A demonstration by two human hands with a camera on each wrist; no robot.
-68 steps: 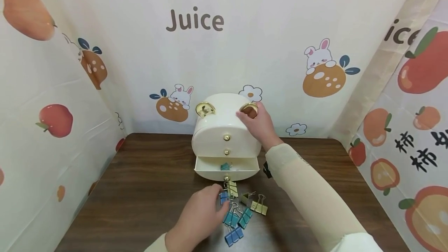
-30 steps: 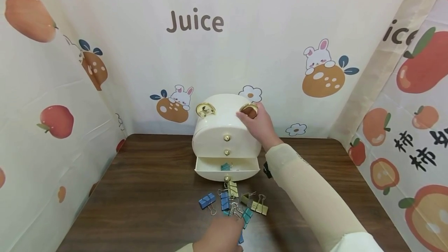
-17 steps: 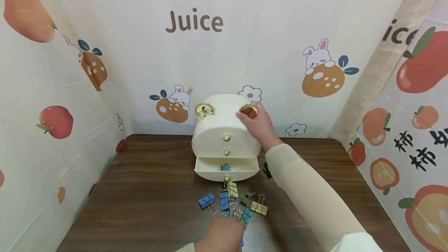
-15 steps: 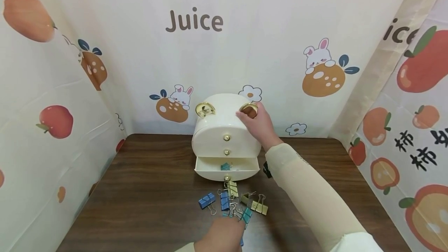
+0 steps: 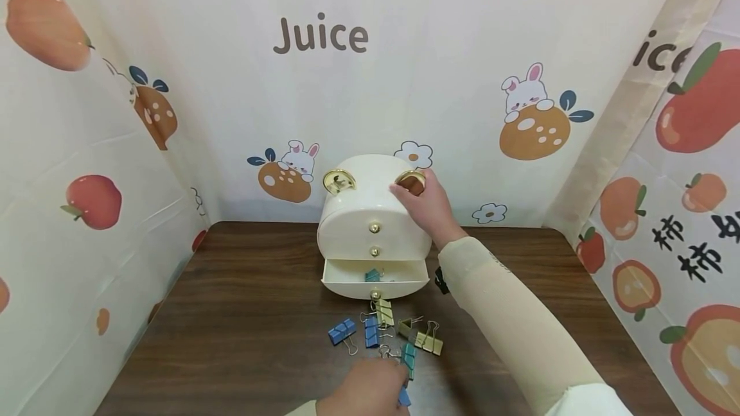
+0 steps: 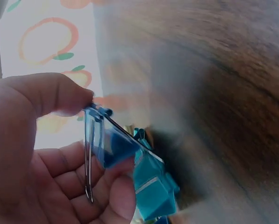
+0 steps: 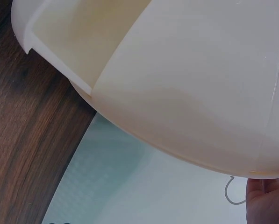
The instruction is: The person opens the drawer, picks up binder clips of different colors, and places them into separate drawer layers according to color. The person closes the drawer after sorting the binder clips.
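My left hand (image 5: pixel 365 389) is low over the front of a loose pile of binder clips. In the left wrist view, its thumb and fingers pinch a blue binder clip (image 6: pixel 116 148) with wire handles. Just beyond the fingers sits a teal binder clip (image 6: pixel 153 191). My right hand (image 5: pixel 430 204) grips the gold-rimmed ear (image 5: pixel 412 180) at the top right of a white drawer box (image 5: pixel 370 198). The box's bottom drawer (image 5: pixel 347 289) is pulled out, and a teal binder clip (image 5: pixel 372 275) lies inside.
Between the drawer and my left hand lie a blue clip (image 5: pixel 342 331), another blue clip (image 5: pixel 371 332) and several yellowish clips (image 5: pixel 429 343). A black object (image 5: pixel 441 281) is partly hidden behind the right sleeve. Printed cloth (image 5: pixel 370 95) surrounds the brown table (image 5: pixel 243 313).
My left hand has moved from the pile's left side to its front, uncovering a blue clip there. A teal clip beside the hand has shifted slightly. My right hand stays on the ear.
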